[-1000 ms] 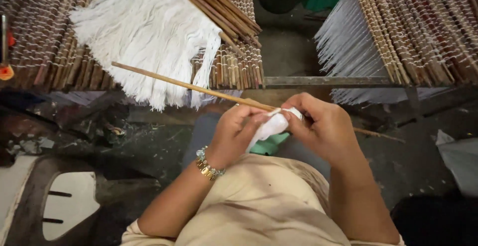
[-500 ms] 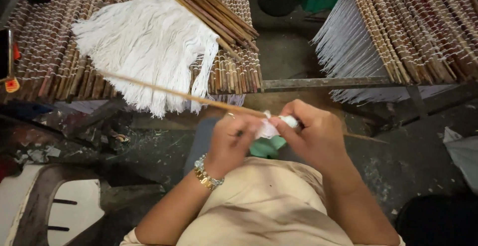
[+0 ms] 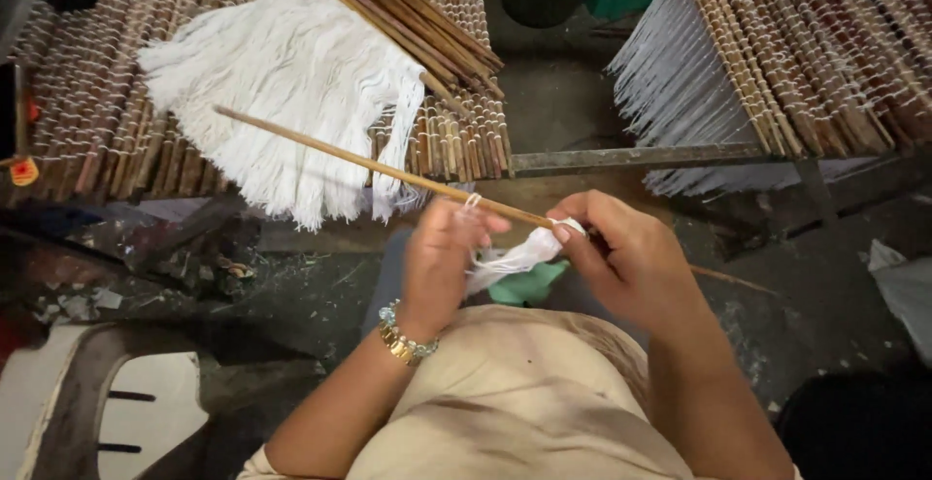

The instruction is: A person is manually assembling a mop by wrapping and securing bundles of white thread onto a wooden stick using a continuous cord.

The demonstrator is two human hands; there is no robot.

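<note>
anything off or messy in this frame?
Nothing looks damaged. Both hands, left hand and right hand, grip a thin stick with white threads at it. The one untidy spot: scraps and debris litter the dark floor at left.

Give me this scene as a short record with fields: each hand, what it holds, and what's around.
left hand: pinches white threads at the stick
right hand: grips the stick where the threads meet it
stick: thin, wooden, runs up-left from the hands
white threads: small bundle between both hands
wrist: beaded bracelet on the left
ahead: loose white yarn pile on a rack of sticks
lower left: white plastic chair
</note>
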